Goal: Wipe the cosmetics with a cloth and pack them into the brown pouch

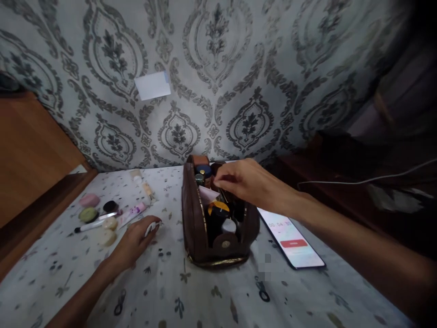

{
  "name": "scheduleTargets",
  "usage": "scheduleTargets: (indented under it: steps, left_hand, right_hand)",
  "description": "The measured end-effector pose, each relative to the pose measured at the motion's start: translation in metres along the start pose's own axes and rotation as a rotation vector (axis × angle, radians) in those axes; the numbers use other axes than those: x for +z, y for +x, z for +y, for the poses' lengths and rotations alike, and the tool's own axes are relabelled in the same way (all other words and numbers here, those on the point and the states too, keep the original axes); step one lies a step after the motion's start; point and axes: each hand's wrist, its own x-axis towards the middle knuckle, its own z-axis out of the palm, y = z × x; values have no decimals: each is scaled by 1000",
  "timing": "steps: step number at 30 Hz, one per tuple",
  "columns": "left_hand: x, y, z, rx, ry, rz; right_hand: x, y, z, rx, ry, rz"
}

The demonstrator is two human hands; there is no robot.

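Note:
A brown toiletry bag [191, 218] stands unzipped in the middle of the bed sheet or cloth. Inside it are a dark blue lid [204, 171], a pale pink packet [207, 195], a black container with a yellow-orange part [218, 209] and a white cap [228, 226]. My right hand [244, 182] reaches over the bag's right side, its fingertips pinched above the opening; whatever they hold is hidden. Left of the bag, my left hand [138, 237] rests near the cloth, fingers curled round a small white object [152, 228] whose kind does not show.
On the left lie a pink sponge [89, 200], a green round item [88, 214], a black round item [110, 206], a slim tube [97, 222] and a pink-white tube [133, 212]. A lit phone [293, 243] lies right of the bag. Patterned wall [215, 91] stands behind.

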Motion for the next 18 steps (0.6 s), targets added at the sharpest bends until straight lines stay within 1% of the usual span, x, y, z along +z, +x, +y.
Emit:
scheduleTargets:
  steps: [3,5,6,8,9,11,12,14,18]
  left_hand:
    - [-5,-1,-19,-81,68,25]
    - [-11,3,-28,-104,103,48]
    - [-13,7,-32,-103,119,57]
    - [-17,16,-35,-88,148,74]
    - [-18,20,-36,-79,162,82]
    - [-16,26,-34,-62,183,94]
    - [-13,27,-32,-54,192,96]
    - [-4,25,-25,-25,212,84]
    - [13,10,-8,53,259,11]
  right_hand:
    - [2,-19,-18,-14,3,114]
    - [9,-33,-31,-57,54,142]
    - [14,-41,-38,-92,86,134]
    - [28,-56,-51,-175,148,79]
    - [37,-63,-57,-208,172,30]
    - [58,-75,-68,-237,213,-62]
    - [69,-80,-73,-237,233,-110]
    - [93,-86,-81,-212,305,-166]
    - [137,-90,-93,-126,494,-236]
